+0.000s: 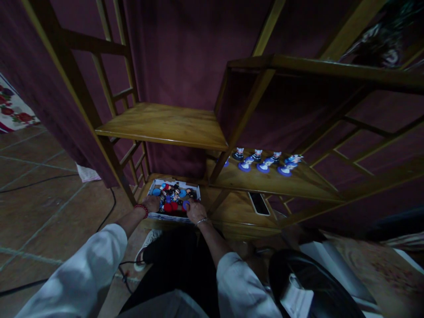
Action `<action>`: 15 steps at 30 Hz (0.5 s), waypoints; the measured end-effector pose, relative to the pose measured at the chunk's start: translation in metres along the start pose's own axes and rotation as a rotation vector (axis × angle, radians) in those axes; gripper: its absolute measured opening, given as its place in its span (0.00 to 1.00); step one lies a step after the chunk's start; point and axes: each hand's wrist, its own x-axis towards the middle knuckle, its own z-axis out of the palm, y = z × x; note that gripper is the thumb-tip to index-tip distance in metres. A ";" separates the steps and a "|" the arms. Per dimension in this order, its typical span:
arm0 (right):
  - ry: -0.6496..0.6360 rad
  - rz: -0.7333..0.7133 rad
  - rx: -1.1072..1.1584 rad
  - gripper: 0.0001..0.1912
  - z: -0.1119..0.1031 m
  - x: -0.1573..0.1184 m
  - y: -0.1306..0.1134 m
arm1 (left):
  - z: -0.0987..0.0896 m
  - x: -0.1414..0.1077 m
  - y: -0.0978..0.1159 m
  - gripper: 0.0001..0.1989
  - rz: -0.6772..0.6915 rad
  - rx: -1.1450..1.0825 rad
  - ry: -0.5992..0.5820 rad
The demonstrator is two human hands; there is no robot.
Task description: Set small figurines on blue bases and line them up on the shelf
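A shallow white box (175, 217) on the low wooden shelf holds several small figures with red, blue and purple bases. My left hand (151, 203) is at the box's left edge, its fingers bent and partly hidden; what they hold, if anything, cannot be made out. My right hand (195, 211) reaches over the right side of the box, its fingers closed on a figure with a purple base (186, 205). On the raised shelf to the right stand several figures (265, 165) with purple bases, and dark-based ones (238, 153) behind them.
A phone-like dark slab with a white edge (259, 203) lies on the low shelf at the right. Upright wooden posts and an upper shelf (165, 124) frame the box. A black stool (311, 287) stands at the lower right. Cables (112, 207) cross the tiled floor.
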 end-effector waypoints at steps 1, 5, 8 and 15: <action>0.000 -0.001 -0.002 0.17 0.000 0.000 0.000 | 0.001 0.001 0.000 0.12 0.006 0.020 -0.019; -0.003 0.001 -0.007 0.17 -0.001 -0.001 -0.001 | 0.001 0.000 0.005 0.13 0.041 0.090 -0.049; -0.007 -0.001 -0.008 0.17 -0.003 -0.002 -0.002 | 0.000 -0.003 0.011 0.14 0.064 0.117 -0.045; 0.001 0.019 -0.006 0.17 -0.007 -0.005 -0.005 | -0.002 -0.004 0.029 0.13 0.072 0.098 -0.010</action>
